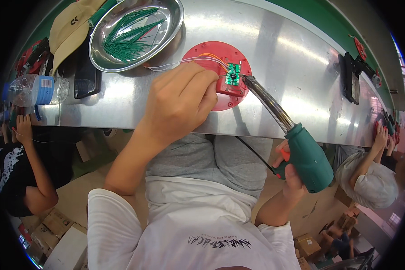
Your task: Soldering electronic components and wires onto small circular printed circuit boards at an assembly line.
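Note:
My right hand [293, 182] is wrapped around the handle of a green soldering gun [309, 157], whose long metal barrel slants up and left. Its tip is at the right edge of a small green circuit board [232, 74], touching or nearly so. That board lies on a red round plastic housing [213, 48] flat on the bench. From the left, my left hand [180, 96] hovers over the housing's edge, fingers pinched at a thin wire by the board; the fingertips are partly hidden. Orange and white wires [186, 60] run from the board toward the bowl.
A steel bowl [168, 22] holding many green wires stands at the back left of the metal bench [274, 58]. Beside it are a tan cap [72, 29], a black case [86, 78] and a plastic bottle [31, 90]. A black stand [351, 78] is at right. Other people work on both sides.

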Demonstrator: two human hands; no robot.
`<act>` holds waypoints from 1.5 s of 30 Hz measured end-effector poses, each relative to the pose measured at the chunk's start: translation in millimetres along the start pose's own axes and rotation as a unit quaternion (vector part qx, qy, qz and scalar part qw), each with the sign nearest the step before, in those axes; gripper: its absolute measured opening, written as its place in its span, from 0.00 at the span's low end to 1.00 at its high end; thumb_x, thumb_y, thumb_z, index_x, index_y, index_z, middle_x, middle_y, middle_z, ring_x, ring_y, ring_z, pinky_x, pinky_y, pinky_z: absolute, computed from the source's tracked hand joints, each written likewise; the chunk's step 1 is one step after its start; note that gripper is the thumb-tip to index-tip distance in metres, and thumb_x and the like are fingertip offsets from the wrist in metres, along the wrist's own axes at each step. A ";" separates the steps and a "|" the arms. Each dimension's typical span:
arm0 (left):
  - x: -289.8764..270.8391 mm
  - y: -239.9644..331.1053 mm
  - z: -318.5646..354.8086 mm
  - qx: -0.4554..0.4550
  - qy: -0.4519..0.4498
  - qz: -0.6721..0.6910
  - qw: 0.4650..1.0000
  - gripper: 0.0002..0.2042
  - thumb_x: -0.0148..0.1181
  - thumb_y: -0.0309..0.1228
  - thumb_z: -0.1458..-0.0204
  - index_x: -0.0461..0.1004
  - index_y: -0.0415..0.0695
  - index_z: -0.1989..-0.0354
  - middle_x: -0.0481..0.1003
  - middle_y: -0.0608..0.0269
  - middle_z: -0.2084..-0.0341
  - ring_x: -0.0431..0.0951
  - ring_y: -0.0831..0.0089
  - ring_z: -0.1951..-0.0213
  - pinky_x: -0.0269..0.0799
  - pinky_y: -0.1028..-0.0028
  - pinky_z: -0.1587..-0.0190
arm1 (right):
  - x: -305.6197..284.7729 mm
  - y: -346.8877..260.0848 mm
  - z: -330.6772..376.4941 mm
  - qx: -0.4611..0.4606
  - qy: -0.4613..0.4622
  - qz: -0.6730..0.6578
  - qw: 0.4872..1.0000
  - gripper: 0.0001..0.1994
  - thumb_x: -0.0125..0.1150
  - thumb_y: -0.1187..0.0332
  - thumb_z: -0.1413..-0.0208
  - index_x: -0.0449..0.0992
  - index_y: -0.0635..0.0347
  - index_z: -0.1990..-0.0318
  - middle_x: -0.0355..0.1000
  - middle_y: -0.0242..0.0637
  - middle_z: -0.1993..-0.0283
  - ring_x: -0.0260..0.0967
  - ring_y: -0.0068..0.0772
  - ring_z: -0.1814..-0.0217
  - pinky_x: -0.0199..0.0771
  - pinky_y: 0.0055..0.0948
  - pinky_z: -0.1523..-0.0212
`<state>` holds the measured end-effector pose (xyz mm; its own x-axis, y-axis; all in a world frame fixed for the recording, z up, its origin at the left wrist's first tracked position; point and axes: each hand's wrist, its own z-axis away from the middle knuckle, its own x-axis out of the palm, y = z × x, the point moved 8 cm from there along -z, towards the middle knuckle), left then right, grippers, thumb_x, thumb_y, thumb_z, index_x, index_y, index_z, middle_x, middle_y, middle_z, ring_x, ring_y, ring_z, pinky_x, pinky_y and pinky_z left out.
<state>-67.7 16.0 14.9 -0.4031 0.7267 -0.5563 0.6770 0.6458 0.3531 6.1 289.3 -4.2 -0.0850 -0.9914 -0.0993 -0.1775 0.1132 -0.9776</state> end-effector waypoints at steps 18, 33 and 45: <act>6.4 -0.8 -3.0 -0.003 -0.027 0.022 0.999 0.07 0.68 0.19 0.52 0.78 0.38 0.65 0.79 0.56 0.71 0.80 0.59 0.72 0.77 0.63 0.69 | 10.9 -0.6 -6.8 -0.028 -0.031 0.122 0.992 0.15 0.76 0.65 0.55 0.84 0.65 0.62 0.79 0.39 0.69 0.74 0.36 0.74 0.74 0.28 0.68; 8.3 -3.5 -0.3 -0.004 -0.029 0.020 0.999 0.07 0.68 0.20 0.52 0.78 0.38 0.65 0.79 0.56 0.71 0.80 0.57 0.71 0.77 0.62 0.68 | 6.7 -11.5 -12.0 -0.016 0.007 -0.016 1.000 0.20 0.71 0.65 0.44 0.79 0.74 0.50 0.80 0.49 0.64 0.75 0.33 0.75 0.75 0.31 0.73; 7.1 -3.3 -2.3 -0.026 -0.041 0.023 0.999 0.07 0.68 0.20 0.50 0.78 0.37 0.63 0.79 0.55 0.70 0.81 0.57 0.70 0.78 0.62 0.66 | 2.6 -7.8 -11.8 -0.060 -0.029 0.119 0.991 0.14 0.79 0.64 0.50 0.85 0.65 0.61 0.81 0.38 0.69 0.74 0.30 0.76 0.73 0.27 0.70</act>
<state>-74.2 19.5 11.6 -0.3185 0.7358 -0.5977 0.6596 0.6248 0.4177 -4.3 286.6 5.3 -0.0823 -0.9377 -0.3375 -0.2750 0.3469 -0.8967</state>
